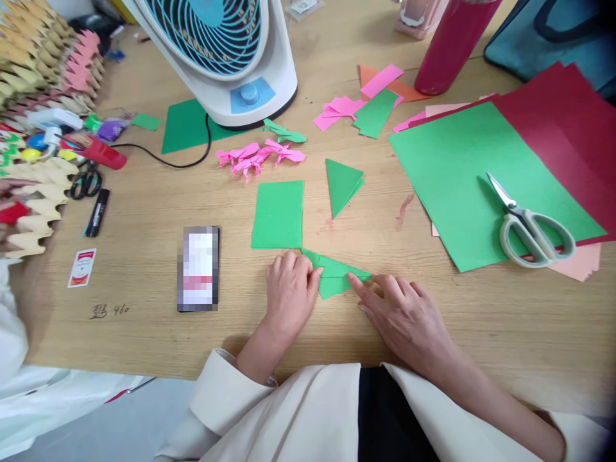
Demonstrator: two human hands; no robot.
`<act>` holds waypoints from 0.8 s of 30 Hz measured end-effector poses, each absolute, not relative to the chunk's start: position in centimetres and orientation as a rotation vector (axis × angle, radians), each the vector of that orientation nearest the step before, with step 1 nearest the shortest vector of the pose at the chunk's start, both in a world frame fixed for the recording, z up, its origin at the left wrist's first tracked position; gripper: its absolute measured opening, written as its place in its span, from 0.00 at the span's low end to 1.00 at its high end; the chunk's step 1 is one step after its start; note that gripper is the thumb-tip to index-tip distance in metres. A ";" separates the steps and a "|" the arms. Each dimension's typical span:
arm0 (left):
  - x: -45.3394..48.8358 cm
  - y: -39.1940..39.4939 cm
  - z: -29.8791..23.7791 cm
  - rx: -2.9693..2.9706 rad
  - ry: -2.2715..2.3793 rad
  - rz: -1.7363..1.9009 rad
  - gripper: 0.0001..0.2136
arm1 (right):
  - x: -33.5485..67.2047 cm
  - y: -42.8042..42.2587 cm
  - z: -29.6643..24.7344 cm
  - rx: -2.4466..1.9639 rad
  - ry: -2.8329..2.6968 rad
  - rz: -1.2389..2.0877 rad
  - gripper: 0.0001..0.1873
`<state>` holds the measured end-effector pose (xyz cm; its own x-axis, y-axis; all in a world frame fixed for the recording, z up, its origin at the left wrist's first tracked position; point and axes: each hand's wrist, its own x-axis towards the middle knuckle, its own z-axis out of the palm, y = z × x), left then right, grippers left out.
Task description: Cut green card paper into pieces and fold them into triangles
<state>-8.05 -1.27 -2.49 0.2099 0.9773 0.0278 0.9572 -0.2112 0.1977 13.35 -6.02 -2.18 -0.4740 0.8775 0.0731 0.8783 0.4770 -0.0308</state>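
A folded green paper (334, 273), narrowing to a point at the right, lies on the table in front of me. My left hand (291, 289) has its fingers curled in and grips the paper's left end, thumb on the edge. At the right tip, my right hand (402, 308) holds the same paper between pressed fingers and thumb. Just above my left hand lies a square green paper (278, 215). A folded green triangle (343, 186) rests farther up and to the right.
Scissors (527, 234) lie on large green sheets (462, 192) at right, over red sheets (568, 141). A phone (198, 269) lies left. Behind stand a fan (245, 70) and a red bottle (452, 45); pink folded paper figures (260, 156) sit before the fan. A marker (98, 213) is far left.
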 end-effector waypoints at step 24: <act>-7.0 -5.4 -1.6 2.753 1.376 -0.110 0.27 | 12.4 -6.3 -2.1 -1.667 -2.613 0.012 0.23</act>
<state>-6.99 -5.44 -1.63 0.5988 0.7956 -0.0914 0.8001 -0.5995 0.0231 12.42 -6.32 -2.06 -0.4209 0.9066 0.0310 0.9063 0.4217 -0.0286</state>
